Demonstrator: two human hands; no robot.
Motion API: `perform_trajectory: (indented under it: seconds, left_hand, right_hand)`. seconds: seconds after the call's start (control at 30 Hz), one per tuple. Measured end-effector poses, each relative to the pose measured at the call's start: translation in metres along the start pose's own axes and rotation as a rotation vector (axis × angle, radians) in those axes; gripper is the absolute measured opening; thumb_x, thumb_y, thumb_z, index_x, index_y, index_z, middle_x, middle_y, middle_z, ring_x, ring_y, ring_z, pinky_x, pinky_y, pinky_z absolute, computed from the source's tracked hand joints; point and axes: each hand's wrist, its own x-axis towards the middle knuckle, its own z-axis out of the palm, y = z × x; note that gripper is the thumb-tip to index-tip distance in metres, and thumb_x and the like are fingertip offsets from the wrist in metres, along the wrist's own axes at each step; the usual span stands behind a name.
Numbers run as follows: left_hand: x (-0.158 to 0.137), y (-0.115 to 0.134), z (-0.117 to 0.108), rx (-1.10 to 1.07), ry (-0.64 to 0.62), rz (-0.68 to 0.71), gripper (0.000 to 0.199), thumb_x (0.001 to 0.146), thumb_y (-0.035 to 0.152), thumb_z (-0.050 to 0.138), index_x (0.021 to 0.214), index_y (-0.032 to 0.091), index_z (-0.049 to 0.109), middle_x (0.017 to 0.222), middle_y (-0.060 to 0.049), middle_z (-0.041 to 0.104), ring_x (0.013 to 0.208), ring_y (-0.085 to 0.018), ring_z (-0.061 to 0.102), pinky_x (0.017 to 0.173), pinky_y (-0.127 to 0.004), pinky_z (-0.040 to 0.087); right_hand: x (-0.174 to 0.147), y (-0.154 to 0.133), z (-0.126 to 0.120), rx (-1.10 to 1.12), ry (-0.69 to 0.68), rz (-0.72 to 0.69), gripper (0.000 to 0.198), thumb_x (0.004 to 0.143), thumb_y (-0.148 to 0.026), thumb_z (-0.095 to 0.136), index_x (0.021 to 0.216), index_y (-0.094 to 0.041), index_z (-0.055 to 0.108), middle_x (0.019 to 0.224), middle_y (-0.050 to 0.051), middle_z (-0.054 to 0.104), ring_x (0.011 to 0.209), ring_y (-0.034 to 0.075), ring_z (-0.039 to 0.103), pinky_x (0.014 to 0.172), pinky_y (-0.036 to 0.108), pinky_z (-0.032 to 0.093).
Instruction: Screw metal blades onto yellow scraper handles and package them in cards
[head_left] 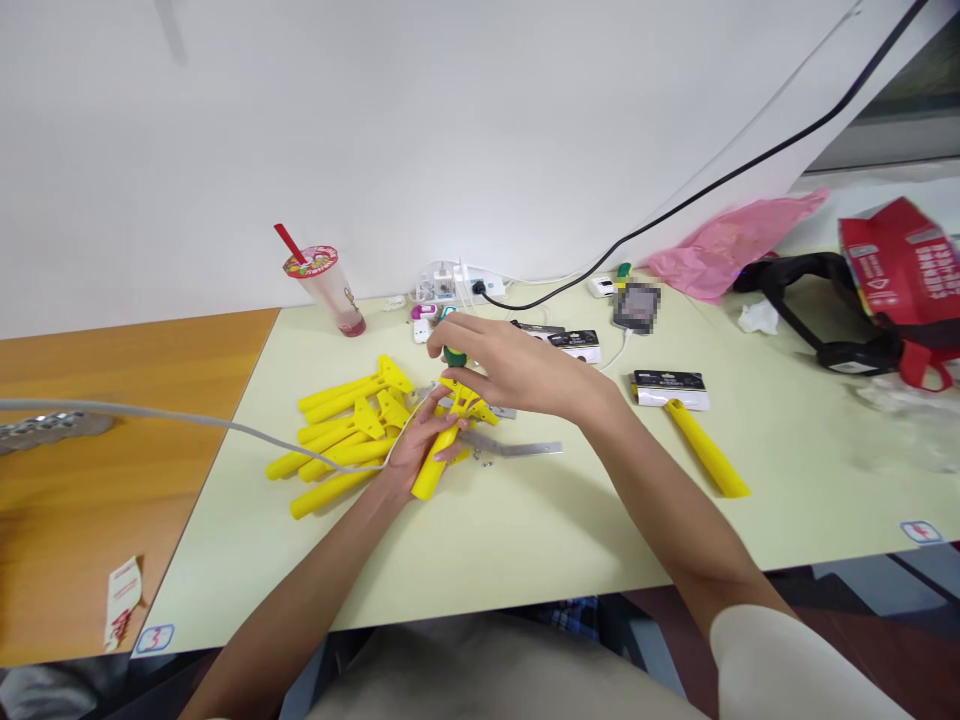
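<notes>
Over the counter (525,560), the left hand (409,451) holds a yellow handle (433,469) and the right hand (514,362) grips a green tool (454,357) at its far end, fastening seemingly unfinished, while small loose parts (487,464) and a metal strip (529,449) lie unattached nearby, right.

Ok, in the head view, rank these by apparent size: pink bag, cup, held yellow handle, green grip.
1. Pink bag
2. Cup and held yellow handle: too alike to rank; the left hand partly hides the handle
3. Green grip, visible part only
</notes>
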Motion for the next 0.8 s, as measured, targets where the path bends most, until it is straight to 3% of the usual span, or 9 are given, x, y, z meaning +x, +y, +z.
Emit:
perform_trajectory:
  seconds: [0.17,0.6,0.7,0.8]
  left_hand:
    - [0.0,0.0,0.001,0.017,-0.012,-0.006,0.059,0.077,0.006,0.086,0.124,0.027,0.057,0.113,-0.004,0.066,0.081,-0.01,0.069,0.037,-0.01,0.033]
    - [0.002,0.003,-0.003,0.036,-0.035,0.053,0.056,0.079,0.009,0.086,0.126,0.026,0.06,0.1,-0.001,0.069,0.078,-0.011,0.07,0.038,-0.011,0.035]
    - [0.004,0.003,-0.005,0.025,-0.034,0.082,0.049,0.079,0.009,0.086,0.118,0.025,0.06,0.091,0.002,0.067,0.07,-0.009,0.066,0.038,-0.011,0.036]
    - [0.004,0.003,-0.006,-0.002,-0.007,0.111,0.045,0.075,0.009,0.09,0.105,0.023,0.059,0.089,0.004,0.067,0.061,-0.006,0.062,0.037,-0.012,0.036]
  right_hand:
    - [0.003,-0.006,0.0,-0.019,-0.027,0.041,0.023,0.1,-0.007,0.054,0.116,-0.022,0.054,0.116,0.006,0.068,0.085,0.019,0.056,0.073,0.03,0.033]
    - [-0.002,-0.012,-0.002,-0.055,0.035,-0.033,0.015,0.104,-0.013,0.055,0.115,-0.023,0.056,0.114,0.006,0.071,0.083,0.018,0.058,0.072,0.03,0.033]
    - [-0.006,-0.024,-0.007,-0.011,0.085,-0.095,0.015,0.105,-0.014,0.053,0.116,-0.023,0.057,0.115,0.007,0.071,0.088,0.019,0.06,0.077,0.03,0.037]
    - [-0.01,-0.033,-0.014,0.038,0.032,-0.068,0.012,0.105,-0.02,0.057,0.117,-0.023,0.059,0.108,0.005,0.072,0.086,0.019,0.06,0.077,0.03,0.037]
